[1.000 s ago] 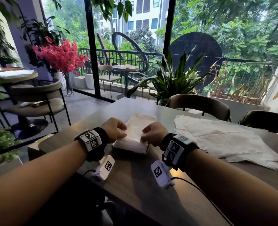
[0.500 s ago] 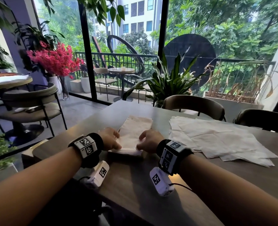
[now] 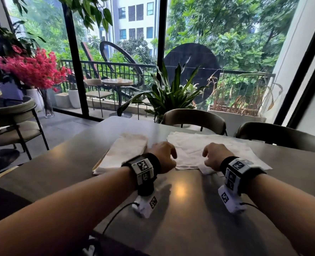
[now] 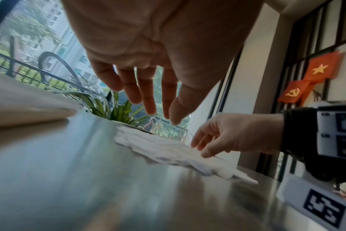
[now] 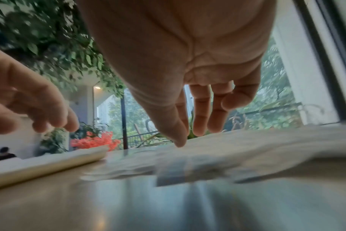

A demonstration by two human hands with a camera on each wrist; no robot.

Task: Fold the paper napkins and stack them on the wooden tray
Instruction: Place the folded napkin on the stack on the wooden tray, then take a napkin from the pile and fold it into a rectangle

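Both hands are hovering low over the near edge of the loose pile of unfolded paper napkins (image 3: 208, 146) on the table (image 3: 180, 218), grasping nothing. The left hand (image 3: 163, 157) and right hand (image 3: 214, 156) are hanging with fingers relaxed. The folded napkin (image 3: 127, 152) is lying on the wooden tray (image 3: 97, 163), just left.

1. Both forearms are bare, with no sleeves.
2. The left hand (image 3: 163, 156) has a black wristband carrying a white block printed with black square marker codes.
3. The right hand (image 3: 214, 156) wears a matching band and block.
4. A white camera unit with 1 visible marker and a thin black cable hangs under each wrist.
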